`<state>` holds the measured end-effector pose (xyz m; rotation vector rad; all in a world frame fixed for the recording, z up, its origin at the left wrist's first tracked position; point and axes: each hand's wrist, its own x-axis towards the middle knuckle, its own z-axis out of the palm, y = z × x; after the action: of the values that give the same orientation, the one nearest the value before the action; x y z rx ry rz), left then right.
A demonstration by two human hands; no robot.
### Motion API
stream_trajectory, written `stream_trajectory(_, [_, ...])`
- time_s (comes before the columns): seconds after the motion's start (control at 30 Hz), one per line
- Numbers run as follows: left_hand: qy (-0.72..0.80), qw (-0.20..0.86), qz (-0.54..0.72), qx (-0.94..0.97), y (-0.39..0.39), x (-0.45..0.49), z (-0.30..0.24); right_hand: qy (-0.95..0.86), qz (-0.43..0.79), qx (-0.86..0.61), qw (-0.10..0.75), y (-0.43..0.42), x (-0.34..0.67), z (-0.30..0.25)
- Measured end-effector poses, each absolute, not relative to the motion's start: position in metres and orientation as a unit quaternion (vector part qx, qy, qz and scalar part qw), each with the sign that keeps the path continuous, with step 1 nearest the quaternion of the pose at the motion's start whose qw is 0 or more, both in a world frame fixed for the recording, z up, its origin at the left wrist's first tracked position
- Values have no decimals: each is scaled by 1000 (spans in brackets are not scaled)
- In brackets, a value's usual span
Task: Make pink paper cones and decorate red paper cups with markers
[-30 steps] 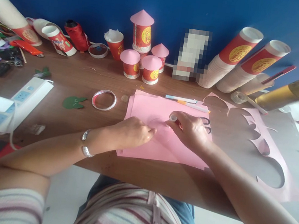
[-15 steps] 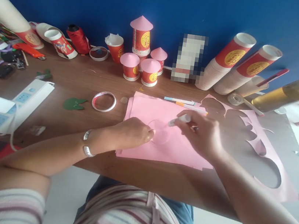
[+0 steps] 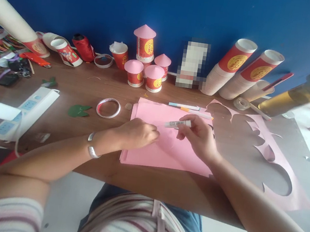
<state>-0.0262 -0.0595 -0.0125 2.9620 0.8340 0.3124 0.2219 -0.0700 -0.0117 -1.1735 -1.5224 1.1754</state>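
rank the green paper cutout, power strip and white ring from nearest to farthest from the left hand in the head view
1. White ring: left of the left hand, slightly beyond it.
2. Green paper cutout: left of the ring.
3. Power strip: left of the cutout.

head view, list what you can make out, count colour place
Sheets: several, pink, front middle
Tube: one, white, above sheets
Pens: two, blue and orange, sheets' far edge
Scrap: one, pink, right
Roofed cups: four, red and pink, back middle
Cup stacks: three, red and white, two right, one left
Loose cups: at least two, red, back left
Spool: one, red, back left
Rings: two, white, left
Cutout: one, green, left
Power strip: one, white, left
Charger: one, white, on power strip
Clutter: uncountable, mixed, far left
Bottle: one, yellowish, far right
Tape: one, clear, right
Table: one, brown, underneath
Wall: one, blue, back
Left hand: one, bare, over sheets
Right hand: one, bare, holding tube
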Motion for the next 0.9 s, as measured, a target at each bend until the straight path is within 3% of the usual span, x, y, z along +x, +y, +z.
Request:
stream_trajectory(0.13, [384,156,211,885,-50,-24,-1,-482,622,-374,490,-63,226,-16])
stream_trajectory(0.27, [427,239,291,822,-48,-4,15,-438,672,-332,497,-63,226,-19])
stream_trajectory(0.53, [338,205,407,823,-48,29,5,-428,659,-369,496,-70,227,-18])
stream_trajectory(0.9, [374,308,446,753,-43,22,-1,-475,604,-366,525,-60,238,-29])
